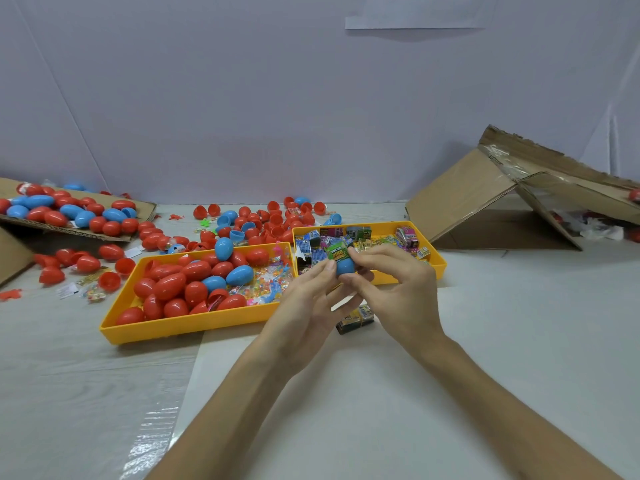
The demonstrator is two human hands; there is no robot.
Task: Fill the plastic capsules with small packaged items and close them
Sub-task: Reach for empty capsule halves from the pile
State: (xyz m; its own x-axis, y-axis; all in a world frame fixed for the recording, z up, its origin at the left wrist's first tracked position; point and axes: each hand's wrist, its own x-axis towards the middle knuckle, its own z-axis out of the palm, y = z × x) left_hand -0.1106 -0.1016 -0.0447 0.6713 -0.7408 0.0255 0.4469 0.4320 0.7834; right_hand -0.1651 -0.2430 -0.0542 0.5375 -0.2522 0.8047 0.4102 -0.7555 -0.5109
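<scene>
**On the pale table: a green packet sitting in a blue capsule half**

The pale grey table (485,341) is stretching out under both forearms. Just above it, the left hand (311,303) is pinching the blue capsule half (344,266) between thumb and fingertips. The right hand (398,289) is gripping it from the other side, forefinger curled over the green packet (336,251) that is sticking out of the half's open top. The half is being held in the air, over the near rim of the small yellow tray (438,263).

Below the hands, a dark little box (355,320) is lying on the table. The small tray is holding a heap of printed packets. Just beside it on the left, the large yellow tray (194,323) is holding closed red and blue capsules and tiny bright toys.

Farther back, loose capsule halves (273,220) are lying scattered. A cardboard flap (69,230) at far left is carrying more capsules, and a cardboard box (467,202) is lying tipped at far right.
</scene>
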